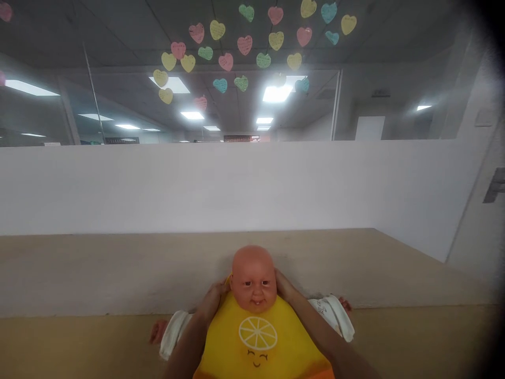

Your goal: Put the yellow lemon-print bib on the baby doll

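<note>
A baby doll [253, 263] lies on its back at the bottom middle, its head toward the wall and both arms spread. It wears a white long-sleeved top [332, 316]. A yellow bib [258, 358] with a lemon slice and a smiling face printed on it covers the chest. My left hand [216, 297] is at the doll's neck, closed by a thin yellow strap of the bib beside the ear. On the other side my right hand [283, 286] reaches behind the head, its fingers hidden there.
The doll lies on a light wooden surface [118, 273] with a seam across it. Behind stands a white low wall [221, 187] with glass above, dotted with heart-shaped paper notes [244, 45]. At the far right is a door handle [494, 185].
</note>
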`<action>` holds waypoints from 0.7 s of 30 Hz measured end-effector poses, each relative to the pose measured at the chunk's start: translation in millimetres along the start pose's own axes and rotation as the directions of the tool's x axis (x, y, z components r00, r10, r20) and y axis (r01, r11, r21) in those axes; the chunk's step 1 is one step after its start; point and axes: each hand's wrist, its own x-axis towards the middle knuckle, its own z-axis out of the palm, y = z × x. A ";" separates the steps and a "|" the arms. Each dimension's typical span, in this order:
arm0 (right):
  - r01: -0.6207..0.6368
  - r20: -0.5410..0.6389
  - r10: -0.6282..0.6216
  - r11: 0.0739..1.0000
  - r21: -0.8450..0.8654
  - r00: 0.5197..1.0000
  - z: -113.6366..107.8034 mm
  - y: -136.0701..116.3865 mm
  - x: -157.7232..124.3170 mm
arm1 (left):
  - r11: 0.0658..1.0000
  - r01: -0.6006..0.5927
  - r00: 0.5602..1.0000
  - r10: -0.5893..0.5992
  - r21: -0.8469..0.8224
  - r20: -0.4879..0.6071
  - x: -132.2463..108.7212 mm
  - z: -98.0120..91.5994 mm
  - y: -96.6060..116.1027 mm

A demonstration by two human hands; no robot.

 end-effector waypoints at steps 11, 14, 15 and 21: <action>-0.099 0.021 0.097 0.989 0.105 0.995 -4.6 4.6 3.1 | 0.998 0.002 1.000 -0.004 -0.067 -0.026 0.2 0.0 -1.8; -0.107 0.004 0.107 0.988 0.108 0.994 -2.6 2.8 2.3 | 0.998 -0.001 1.000 -0.001 -0.067 -0.022 -0.9 0.4 -1.3; -0.096 0.003 0.097 0.990 0.100 0.995 -2.3 2.3 2.3 | 0.998 -0.008 1.000 0.007 -0.066 -0.020 -1.4 0.8 -1.1; -0.025 -0.004 0.025 0.999 0.023 1.000 -4.4 3.3 1.6 | 0.999 -0.017 1.000 0.017 -0.048 0.012 -3.2 3.0 0.8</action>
